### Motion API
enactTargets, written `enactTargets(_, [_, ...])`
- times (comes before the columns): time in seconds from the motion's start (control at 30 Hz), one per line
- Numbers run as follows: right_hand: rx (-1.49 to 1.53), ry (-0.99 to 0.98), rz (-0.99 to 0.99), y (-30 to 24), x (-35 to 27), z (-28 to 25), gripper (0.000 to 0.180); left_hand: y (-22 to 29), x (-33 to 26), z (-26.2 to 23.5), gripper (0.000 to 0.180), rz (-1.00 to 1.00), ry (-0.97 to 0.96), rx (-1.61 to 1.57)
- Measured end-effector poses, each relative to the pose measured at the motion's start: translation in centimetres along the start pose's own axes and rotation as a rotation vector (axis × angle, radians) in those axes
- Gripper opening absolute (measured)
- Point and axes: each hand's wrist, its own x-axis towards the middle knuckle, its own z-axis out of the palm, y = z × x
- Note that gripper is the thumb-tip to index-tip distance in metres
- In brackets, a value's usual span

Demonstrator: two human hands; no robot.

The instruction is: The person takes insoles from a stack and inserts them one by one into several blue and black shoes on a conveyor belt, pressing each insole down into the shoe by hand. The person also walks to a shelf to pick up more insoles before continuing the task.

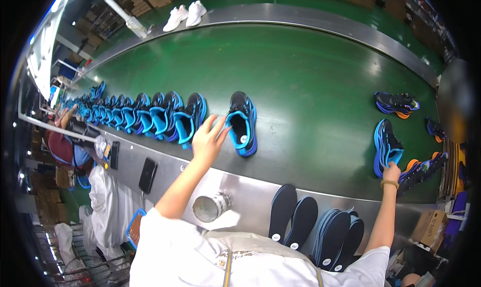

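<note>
My left hand (208, 142) has its fingers spread beside the collar of a black-and-blue sneaker (250, 136), at or almost touching its left edge. This sneaker lies toe away from me on the green belt (305, 106), with a white round sticker on the insole inside. On the right, my right hand (391, 173) is closed on the heel of another black-and-blue sneaker (382, 139), its toe pointing away. To the left of my left hand, a long row of similar sneakers (198, 109) runs along the belt.
Black insoles (282, 207) with white stickers and insole stacks (331, 232) lie on the metal ledge (250, 187). A whitish cylinder (213, 207) and a phone (148, 174) are left of them. More sneakers (396, 104) sit right; white shoes (175, 18) stand on the far rail. A co-worker (62, 144) sits left.
</note>
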Motion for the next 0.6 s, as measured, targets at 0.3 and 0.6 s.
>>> enactTargets(0.3, [0.369, -0.097, -0.468, -24.4, -12.0, -2.1, 0.025, -3.8, 2.4, 9.2, 0.024, 0.253, -0.131, 0.474])
enactTargets(0.6, [0.224, -0.233, -0.377, -24.9, -30.3, -2.6, 0.040, -6.3, 5.6, 7.0, 0.017, 0.261, -0.542, 0.455])
